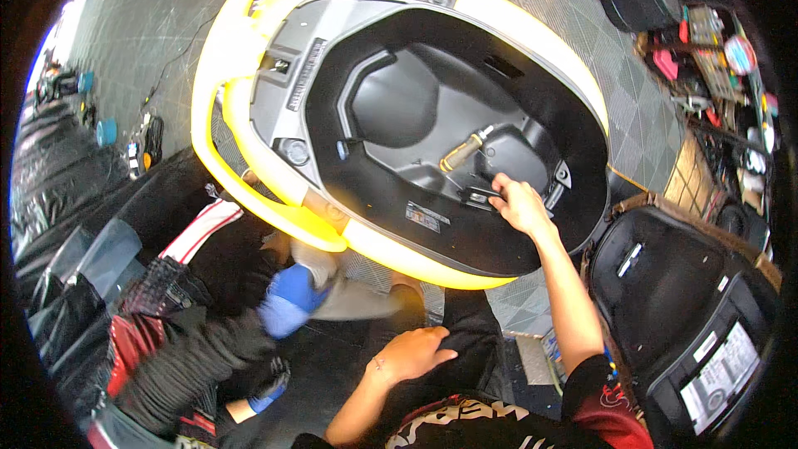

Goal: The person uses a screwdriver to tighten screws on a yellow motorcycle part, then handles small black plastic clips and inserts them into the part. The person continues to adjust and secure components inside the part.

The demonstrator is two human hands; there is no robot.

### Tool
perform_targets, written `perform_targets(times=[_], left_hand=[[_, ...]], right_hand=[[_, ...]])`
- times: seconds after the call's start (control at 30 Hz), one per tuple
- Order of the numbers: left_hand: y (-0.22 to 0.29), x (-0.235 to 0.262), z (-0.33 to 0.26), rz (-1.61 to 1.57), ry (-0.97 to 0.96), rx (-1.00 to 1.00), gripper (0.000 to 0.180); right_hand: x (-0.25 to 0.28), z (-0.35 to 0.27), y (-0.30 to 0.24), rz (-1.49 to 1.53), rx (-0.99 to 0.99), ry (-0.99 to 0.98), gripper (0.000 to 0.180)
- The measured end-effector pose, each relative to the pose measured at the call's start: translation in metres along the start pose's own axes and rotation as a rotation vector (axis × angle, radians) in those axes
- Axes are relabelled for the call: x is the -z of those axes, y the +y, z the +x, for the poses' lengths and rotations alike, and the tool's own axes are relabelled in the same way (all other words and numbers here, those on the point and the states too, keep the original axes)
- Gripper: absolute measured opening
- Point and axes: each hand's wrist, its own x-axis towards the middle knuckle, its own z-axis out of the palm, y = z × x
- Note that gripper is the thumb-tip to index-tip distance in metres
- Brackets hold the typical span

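Note:
A yellow scooter [544, 33] stands before me with its black under-seat storage bin [465, 75] uncovered. My right hand [522, 204] reaches into the bin at its near right side. Its fingers are bent together beside a small black recessed fitting [478, 197] in the bin's wall; whatever they grip is too small to make out. Just beyond that hand, a tool with a yellowish, see-through handle [462, 152], which looks like a screwdriver, lies on the bin's floor. Low in the middle, my left hand [416, 355] rests on my dark trousers, thumb apart, holding nothing.
At left, a co-worker's blue-gloved hand [293, 293] is close to the scooter's lower side, blurred. The black seat [665, 274] is tipped back at the right, its underside showing. Shelves of tools and supplies [719, 75] stand at far right. A yellow rail [287, 229] rings the scooter's left end.

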Motion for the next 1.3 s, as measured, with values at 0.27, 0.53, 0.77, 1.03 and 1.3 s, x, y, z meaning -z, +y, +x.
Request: perform_targets(times=[0.27, 0.53, 0.77, 1.03, 1.3], left_hand=[[0.114, 0.133, 0.006, 0.209, 0.922, -0.441, 0.067], [0.123, 0.192, 0.079, 0.46, 0.658, -0.268, 0.059], [0.131, 0.194, 0.11, 0.509, 0.705, -0.19, 0.071], [0.133, 0.231, 0.121, 0.375, 0.99, -0.256, 0.034], [0.134, 0.288, 0.149, 0.509, 1.007, -0.457, 0.025]], right_hand=[[0.042, -0.061, -0.049, 0.56, 0.179, 0.285, 0.026], [0.052, -0.057, -0.04, 1.009, 0.416, 0.224, 0.031], [0.04, 0.014, -0.022, 1.922, 0.07, -0.068, 0.034], [0.045, 0.075, -0.045, 2.22, 0.197, 0.004, 0.038], [0.04, 0.131, -0.085, 2.191, 0.222, 0.581, 0.033]])
